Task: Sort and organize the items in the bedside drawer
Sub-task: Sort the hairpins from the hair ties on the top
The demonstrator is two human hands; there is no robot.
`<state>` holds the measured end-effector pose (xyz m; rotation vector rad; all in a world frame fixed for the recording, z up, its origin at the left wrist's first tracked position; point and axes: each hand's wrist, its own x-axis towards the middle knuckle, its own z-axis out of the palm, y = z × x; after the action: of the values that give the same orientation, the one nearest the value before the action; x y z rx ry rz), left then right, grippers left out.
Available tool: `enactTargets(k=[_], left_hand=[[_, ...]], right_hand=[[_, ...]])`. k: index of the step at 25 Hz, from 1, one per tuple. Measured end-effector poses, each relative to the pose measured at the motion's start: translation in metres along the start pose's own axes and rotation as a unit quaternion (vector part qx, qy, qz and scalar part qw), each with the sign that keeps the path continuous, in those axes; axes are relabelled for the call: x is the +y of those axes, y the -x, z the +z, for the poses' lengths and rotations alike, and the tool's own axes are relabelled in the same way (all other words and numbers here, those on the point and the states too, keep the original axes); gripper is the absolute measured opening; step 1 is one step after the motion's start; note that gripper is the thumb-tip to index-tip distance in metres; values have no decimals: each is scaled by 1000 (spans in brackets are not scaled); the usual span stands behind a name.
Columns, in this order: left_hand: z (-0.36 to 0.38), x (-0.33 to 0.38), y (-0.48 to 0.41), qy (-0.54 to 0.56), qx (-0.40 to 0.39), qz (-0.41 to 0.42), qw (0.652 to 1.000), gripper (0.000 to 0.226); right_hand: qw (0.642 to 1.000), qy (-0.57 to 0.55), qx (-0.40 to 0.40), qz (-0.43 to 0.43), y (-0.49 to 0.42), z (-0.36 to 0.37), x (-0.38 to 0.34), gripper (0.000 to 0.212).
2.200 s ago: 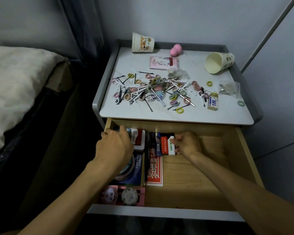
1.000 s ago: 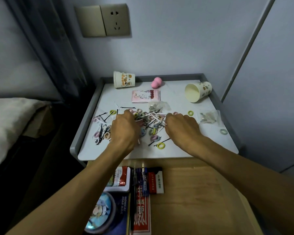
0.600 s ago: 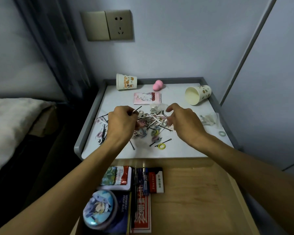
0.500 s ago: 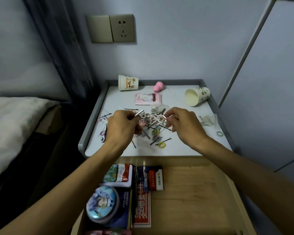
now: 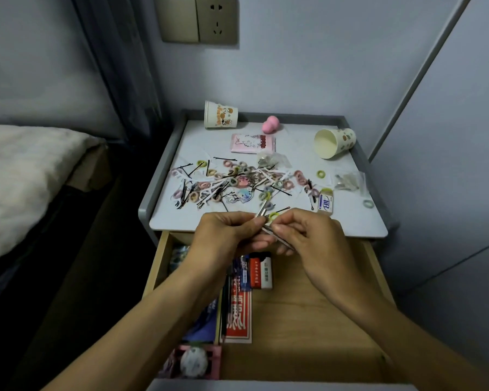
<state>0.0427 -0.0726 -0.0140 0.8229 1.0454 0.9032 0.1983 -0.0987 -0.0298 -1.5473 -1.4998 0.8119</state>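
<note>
A heap of small hair ties, black bobby pins and silver hair clips [image 5: 237,182] lies on the white nightstand top [image 5: 350,221]. Above the top's front edge my left hand [image 5: 226,235] and my right hand [image 5: 308,235] meet, both pinching thin silver hair clips [image 5: 261,214]. Below them the wooden drawer [image 5: 322,320] stands open, with a red and white box [image 5: 261,273], a red packet [image 5: 239,314], pens and a pink item [image 5: 192,361] lined along its left side.
Two paper cups, one upside down [image 5: 220,114] and one lying on its side [image 5: 333,142], a pink sponge [image 5: 270,125] and a pink packet [image 5: 251,143] sit at the back of the top. A small box [image 5: 325,204] and plastic bag [image 5: 349,180] lie right. A bed [image 5: 26,170] stands left.
Both hands left the drawer, reached into the heap on the top, then drew back toward the front edge holding silver clips. The camera tilted down again.
</note>
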Motion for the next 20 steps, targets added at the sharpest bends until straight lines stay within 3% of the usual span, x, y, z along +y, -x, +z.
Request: enactTargets(k=[8, 13, 16, 18, 20], left_hand=[[-5, 1, -8, 27, 31, -14, 999, 12], [-19, 7, -11, -126, -8, 10, 992, 12], [-22, 8, -12, -149, -15, 24, 988, 14], [-23, 6, -14, -177, 15, 41, 983, 12], [-24, 4, -17, -226, 57, 70, 970, 11]], right_hand=[[994, -68, -55, 63, -2, 2, -2, 4], [989, -116, -50, 82, -6, -2, 4, 4], [983, -133, -87, 87, -4, -2, 3, 5], [992, -70, -90, 62, -9, -4, 4, 7], [991, 132, 11, 19, -28, -14, 18, 17]])
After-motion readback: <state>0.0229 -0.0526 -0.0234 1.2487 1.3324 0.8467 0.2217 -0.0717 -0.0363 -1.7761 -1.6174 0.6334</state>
